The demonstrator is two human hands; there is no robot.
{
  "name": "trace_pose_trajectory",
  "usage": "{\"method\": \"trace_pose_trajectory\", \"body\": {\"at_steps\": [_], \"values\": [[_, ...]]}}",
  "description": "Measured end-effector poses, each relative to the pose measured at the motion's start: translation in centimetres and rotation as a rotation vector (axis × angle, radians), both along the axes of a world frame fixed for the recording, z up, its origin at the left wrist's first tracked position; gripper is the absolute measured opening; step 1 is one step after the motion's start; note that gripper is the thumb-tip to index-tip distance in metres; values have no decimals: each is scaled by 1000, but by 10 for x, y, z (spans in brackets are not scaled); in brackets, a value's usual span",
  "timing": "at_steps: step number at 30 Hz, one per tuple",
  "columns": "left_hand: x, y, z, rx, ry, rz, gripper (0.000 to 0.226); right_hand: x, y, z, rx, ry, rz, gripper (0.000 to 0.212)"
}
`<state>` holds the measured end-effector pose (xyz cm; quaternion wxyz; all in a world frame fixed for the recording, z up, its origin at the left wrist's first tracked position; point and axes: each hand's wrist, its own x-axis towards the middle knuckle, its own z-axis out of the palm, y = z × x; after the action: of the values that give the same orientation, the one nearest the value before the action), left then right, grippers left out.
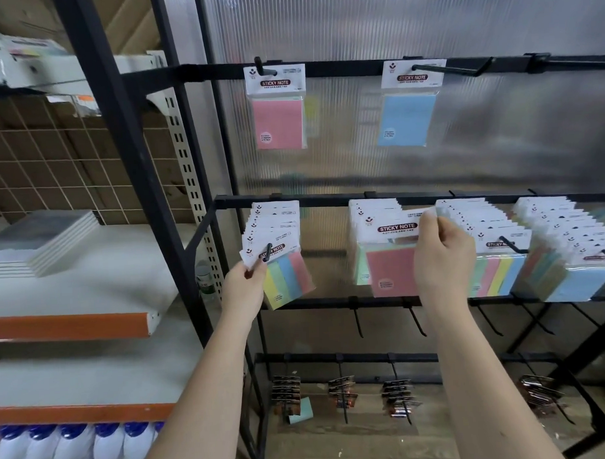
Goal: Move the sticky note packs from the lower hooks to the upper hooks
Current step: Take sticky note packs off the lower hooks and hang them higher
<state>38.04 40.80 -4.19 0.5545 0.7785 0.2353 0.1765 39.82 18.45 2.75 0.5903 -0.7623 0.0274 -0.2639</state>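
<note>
Two sticky note packs hang on the upper hooks: a pink pack (278,123) at the left and a blue pack (407,119) further right. On the lower rail, several packs fill each hook. My left hand (243,289) pinches the front striped pack (285,276) of the leftmost lower hook by its card corner; the hook tip pokes through the card. My right hand (442,255) pinches the header card of a pink pack (391,267) at the front of the second lower hook. Two more full stacks (501,256) hang to the right.
A black upper rail (323,69) carries a further bare hook (545,63) at the right. Below hang bare hooks (357,320) and a bottom row of small dark packs (288,391). A shelving unit (74,326) with notebooks and white bottles stands at the left.
</note>
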Motion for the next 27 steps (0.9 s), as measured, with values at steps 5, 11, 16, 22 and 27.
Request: {"method": "trace_pose_trajectory", "body": {"at_steps": [5, 11, 16, 22, 27], "values": [[-4, -2, 5, 124, -27, 64, 29, 0, 2, 8, -40, -76, 55, 48], [-24, -10, 11, 102, -177, 144, 39, 7, 8, 13, -114, -114, 142, 48], [-40, -9, 18, 103, -270, 212, 32, 12, 22, 22, -45, -165, 213, 40], [-50, -3, 40, 128, -441, 352, 32, 8, 51, 52, 55, -244, 323, 27], [-58, 1, 52, 171, -527, 437, 33, 5, 77, 81, 29, -353, 380, 26]]}}
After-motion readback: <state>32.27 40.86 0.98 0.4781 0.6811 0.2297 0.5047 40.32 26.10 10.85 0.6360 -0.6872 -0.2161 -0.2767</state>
